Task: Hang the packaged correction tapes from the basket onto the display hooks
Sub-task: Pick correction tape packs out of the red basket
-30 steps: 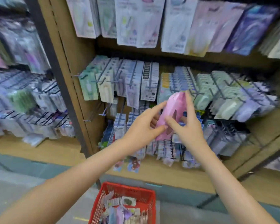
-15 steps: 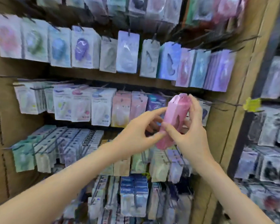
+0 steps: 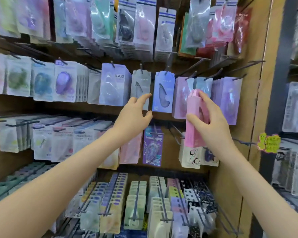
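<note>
Right hand grips pink pack — left hand reaches, empty.

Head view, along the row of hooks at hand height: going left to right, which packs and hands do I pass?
Green pack → teal pack → purple pack → large lavender pack → left hand → blue pack → pink correction tape package → right hand gripping it.

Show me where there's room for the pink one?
Bare board shows between the purple starry pack and the cream cartoon pack, below the pink pack the right hand holds. The top row and bottom rows are packed tight.
</note>
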The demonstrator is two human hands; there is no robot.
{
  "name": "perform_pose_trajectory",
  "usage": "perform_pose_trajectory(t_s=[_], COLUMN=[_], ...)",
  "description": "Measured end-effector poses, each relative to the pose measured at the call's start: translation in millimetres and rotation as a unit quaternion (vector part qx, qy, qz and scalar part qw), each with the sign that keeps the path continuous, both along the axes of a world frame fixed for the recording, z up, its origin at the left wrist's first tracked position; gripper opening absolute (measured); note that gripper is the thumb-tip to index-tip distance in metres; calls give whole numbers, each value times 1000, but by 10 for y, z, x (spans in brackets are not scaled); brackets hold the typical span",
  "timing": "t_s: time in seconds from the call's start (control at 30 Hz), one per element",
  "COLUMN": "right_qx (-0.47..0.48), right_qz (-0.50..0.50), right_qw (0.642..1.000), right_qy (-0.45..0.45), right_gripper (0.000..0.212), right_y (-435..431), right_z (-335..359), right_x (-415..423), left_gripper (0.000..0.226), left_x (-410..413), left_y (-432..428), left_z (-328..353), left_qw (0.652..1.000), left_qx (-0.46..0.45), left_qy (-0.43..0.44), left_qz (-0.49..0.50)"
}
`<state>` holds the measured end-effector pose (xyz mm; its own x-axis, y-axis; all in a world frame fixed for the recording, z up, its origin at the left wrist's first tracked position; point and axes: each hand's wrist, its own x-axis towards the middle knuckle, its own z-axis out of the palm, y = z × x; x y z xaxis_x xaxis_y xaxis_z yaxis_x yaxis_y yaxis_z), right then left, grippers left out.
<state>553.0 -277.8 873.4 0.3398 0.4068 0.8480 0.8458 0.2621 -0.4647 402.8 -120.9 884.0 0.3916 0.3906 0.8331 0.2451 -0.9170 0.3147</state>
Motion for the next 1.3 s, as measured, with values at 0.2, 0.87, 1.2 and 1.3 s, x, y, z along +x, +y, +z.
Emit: perform_pose_trajectory(t_s=[0.2,0.87,1.2,1.3], right_qx=[9,44,30,46], right_qz=[-60,-96,-167,-226], right_qw=[996,987,974,951], right_qy=[-66,-118,-153,-206], right_gripper=[64,62,61,63], right_y=[432,967,1072,1115], right_z=[346,724,787,781], right_x=[152,250,-11,-120], left_gripper=[62,80,61,60], left_x=[290,501,330,259], left_y=[649,1024,834,848], left_z=[337,457,398,453], left_qw=[967,967,953,934], left_qx=[210,173,251,314], left_qy=[36,92,30,-17], left_qz=[142,165,170,171])
